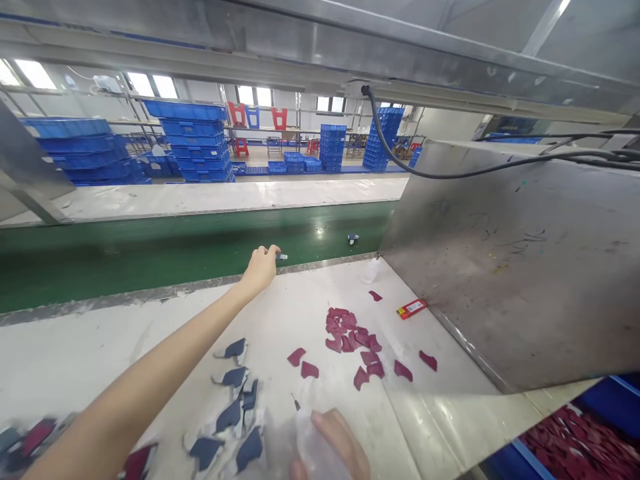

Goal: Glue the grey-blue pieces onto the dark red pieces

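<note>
My left hand (261,268) reaches out to the near edge of the green conveyor belt (150,253), fingers closed on a small grey-and-white piece (283,257), mostly hidden by the hand. Low in the view, my right hand (345,440) grips a translucent squeeze bottle (313,443) with a thin dark needle tip pointing up and away. Several dark blue pieces with white edges (229,415) lie on the white tabletop (280,313) left of the bottle. Beyond it is a loose heap of maroon cut pieces (343,327), with others scattered around.
Another blue-and-white piece (353,238) rests on the belt. A metal panel (520,267) borders the table at right, beside a red packet (413,308). A blue bin (523,460) of maroon pieces stands lower right. A black cable (430,176) hangs overhead; blue crates (195,143) are stacked beyond.
</note>
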`<action>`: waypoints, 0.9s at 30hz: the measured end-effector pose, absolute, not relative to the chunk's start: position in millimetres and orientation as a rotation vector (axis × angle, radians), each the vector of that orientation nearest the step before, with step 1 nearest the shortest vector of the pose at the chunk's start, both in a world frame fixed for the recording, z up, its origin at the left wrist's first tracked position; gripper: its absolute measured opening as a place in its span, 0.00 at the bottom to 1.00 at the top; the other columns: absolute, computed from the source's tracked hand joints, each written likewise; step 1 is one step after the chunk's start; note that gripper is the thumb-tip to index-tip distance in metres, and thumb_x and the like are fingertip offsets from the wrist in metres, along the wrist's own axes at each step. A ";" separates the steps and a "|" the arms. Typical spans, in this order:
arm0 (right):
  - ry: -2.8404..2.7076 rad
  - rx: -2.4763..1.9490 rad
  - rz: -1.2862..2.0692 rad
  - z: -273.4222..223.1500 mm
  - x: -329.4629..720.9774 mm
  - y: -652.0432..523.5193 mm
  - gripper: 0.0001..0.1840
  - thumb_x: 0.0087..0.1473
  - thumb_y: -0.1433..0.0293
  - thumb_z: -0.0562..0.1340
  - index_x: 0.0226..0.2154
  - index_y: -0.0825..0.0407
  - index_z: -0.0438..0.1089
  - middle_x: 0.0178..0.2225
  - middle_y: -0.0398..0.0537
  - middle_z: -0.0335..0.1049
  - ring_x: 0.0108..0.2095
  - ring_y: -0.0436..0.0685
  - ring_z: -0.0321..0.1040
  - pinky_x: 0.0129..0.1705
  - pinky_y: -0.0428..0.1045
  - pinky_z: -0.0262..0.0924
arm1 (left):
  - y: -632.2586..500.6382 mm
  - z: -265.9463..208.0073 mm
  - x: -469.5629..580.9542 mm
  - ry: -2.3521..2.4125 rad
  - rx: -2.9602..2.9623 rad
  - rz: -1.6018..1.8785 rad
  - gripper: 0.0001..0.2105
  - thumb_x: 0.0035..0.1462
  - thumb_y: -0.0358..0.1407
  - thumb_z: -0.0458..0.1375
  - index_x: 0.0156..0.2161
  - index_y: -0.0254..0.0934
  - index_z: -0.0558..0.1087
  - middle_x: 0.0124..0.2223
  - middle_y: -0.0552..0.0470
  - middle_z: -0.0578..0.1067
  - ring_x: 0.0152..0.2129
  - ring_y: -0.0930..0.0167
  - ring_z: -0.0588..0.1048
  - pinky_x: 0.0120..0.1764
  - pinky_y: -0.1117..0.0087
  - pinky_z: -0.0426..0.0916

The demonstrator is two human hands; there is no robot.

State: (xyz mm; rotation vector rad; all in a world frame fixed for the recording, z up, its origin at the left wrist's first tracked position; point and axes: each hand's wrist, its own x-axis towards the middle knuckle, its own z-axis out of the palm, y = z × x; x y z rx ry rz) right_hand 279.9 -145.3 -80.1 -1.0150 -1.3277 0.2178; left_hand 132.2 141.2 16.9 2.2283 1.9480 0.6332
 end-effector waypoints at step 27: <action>-1.274 -1.198 0.717 -47.5 271.3 -191.1 0.12 0.54 0.62 0.66 0.33 0.55 0.76 0.28 0.52 0.77 0.26 0.59 0.75 0.28 0.51 0.72 | -217.1 -53.5 95.8 1.688 1.926 1.229 0.05 0.60 0.35 0.61 0.41 0.40 0.77 0.34 0.49 0.79 0.33 0.65 0.76 0.36 0.66 0.73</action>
